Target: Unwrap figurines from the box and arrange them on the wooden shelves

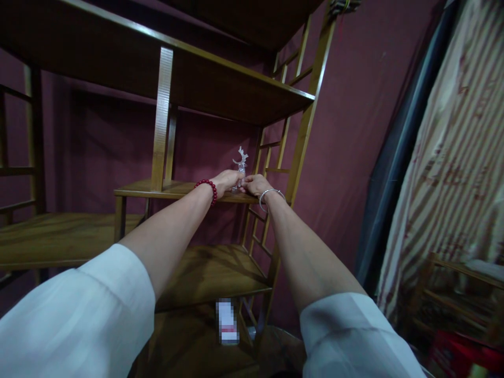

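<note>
A clear deer figurine (241,164) with branching antlers stands upright at the right part of the middle wooden shelf (185,190). My left hand (227,179), with a red bead bracelet (213,190) at the wrist, closes on the figurine's left side. From the right, my right hand (255,184) has its fingers curled in around the lower body; a silver bangle (271,193) circles that wrist. Both hands hide much of the figurine's body, and its base shows near the shelf's front edge.
Wooden uprights (161,121) and a higher shelf (236,71) frame this space. A blurred white box (227,321) stands on a lower level. To the right are a maroon wall (334,173), a striped curtain (444,136) and a small wooden rack (452,294).
</note>
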Available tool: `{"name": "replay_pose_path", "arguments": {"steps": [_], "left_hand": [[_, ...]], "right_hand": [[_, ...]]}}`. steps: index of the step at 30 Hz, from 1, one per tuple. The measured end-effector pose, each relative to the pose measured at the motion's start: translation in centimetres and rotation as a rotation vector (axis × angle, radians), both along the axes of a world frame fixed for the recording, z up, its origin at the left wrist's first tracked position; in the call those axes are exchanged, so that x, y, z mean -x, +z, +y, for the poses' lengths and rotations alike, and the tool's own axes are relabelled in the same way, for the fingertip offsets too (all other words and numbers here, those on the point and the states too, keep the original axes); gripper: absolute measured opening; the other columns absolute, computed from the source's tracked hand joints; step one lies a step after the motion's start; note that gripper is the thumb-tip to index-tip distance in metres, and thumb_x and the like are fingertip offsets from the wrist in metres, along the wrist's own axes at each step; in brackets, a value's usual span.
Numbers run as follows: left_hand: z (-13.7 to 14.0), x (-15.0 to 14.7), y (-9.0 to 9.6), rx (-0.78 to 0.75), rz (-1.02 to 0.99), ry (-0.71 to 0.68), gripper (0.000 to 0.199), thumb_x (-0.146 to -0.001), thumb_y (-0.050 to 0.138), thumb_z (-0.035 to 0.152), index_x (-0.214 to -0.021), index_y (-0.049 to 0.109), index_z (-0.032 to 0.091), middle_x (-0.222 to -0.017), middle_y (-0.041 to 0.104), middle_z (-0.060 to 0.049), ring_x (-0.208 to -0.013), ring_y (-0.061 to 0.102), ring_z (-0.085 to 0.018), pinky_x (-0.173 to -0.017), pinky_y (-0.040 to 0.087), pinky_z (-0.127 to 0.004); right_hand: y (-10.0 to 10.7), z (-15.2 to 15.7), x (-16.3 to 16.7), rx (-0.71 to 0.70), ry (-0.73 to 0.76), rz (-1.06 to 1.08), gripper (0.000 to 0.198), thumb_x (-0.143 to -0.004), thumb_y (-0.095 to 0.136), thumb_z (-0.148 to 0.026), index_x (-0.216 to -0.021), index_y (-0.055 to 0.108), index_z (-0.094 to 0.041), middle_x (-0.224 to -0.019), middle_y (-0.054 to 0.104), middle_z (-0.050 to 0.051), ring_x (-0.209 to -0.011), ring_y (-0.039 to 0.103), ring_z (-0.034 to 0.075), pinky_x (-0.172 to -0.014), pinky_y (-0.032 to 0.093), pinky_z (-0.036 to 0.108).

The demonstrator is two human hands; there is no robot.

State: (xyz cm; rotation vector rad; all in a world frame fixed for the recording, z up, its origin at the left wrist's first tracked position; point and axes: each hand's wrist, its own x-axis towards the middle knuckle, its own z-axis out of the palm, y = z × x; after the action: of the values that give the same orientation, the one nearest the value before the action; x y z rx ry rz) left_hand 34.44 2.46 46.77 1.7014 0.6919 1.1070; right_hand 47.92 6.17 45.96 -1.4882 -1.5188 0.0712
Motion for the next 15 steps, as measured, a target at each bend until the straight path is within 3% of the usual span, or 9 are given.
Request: {"name": "replay_pose_path", "arguments": {"steps": [6,15], "left_hand": [[0.59,-0.01,-0.15,-0.028,0.001,-0.004,0.013,-0.074,0.048,0.018,-0.063,0.053,0.015,-0.058,0.06,-0.003,-0.063,0.059,-0.012,-0.066,0.045,-0.023],[0.77,-0.09,-0.18,-0.04,0.013,0.004,0.009,-0.072,0.053,0.019,-0.065,0.054,0.014,-0.058,0.06,-0.003,-0.063,0.059,-0.013,-0.065,0.045,-0.022]], "right_hand": [[0.04,-0.12,0.17,0.026,0.007,0.055,0.001,-0.066,0.065,-0.012,-0.066,0.066,-0.011,-0.053,0.062,0.001,-0.05,0.055,0.007,-0.056,0.045,0.014],[0.02,0.25,-0.14,0.017,-0.035,-0.024,0.002,-0.065,0.066,-0.012,-0.066,0.067,-0.012,-0.055,0.063,0.002,-0.054,0.057,0.008,-0.056,0.045,0.014]]}}
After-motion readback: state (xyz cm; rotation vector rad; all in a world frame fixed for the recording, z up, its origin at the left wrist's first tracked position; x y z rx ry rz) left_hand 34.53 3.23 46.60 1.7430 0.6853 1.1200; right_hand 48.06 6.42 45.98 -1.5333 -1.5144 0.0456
